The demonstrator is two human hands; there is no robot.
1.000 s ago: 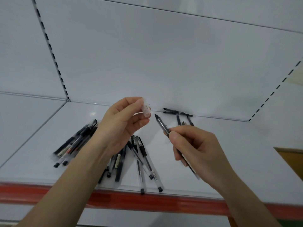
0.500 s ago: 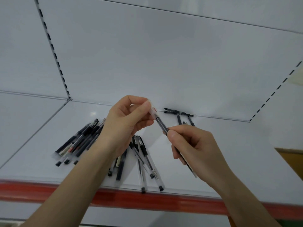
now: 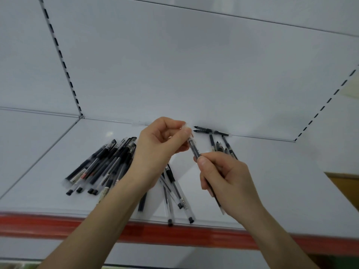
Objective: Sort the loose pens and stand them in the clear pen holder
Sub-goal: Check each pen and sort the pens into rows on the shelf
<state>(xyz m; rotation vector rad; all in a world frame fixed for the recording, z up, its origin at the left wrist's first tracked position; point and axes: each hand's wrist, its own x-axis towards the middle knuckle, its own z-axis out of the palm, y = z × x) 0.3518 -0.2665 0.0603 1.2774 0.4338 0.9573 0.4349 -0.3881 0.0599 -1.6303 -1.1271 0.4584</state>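
1. Head view: the clear cap [image 3: 192, 137], apart from the tip a second ago, now sits over the end of the pen [image 3: 194, 150].
2. The left hand [image 3: 157, 150] grip pinches the cap; the right hand [image 3: 227, 177] grip is clamped on the barrel, above the shelf [image 3: 272, 171].
3. This pen seems ready to stand; many loose pens [image 3: 108, 164] remain, and I cannot make out the holder.

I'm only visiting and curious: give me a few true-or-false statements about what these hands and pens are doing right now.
1. The left hand and the right hand are on the same pen. True.
2. The right hand is empty. False: its fingers grip the pen's barrel.
3. The shelf's front edge is red. True.
4. No other pens are in sight. False: a pile of loose pens lies flat, left of the left wrist.
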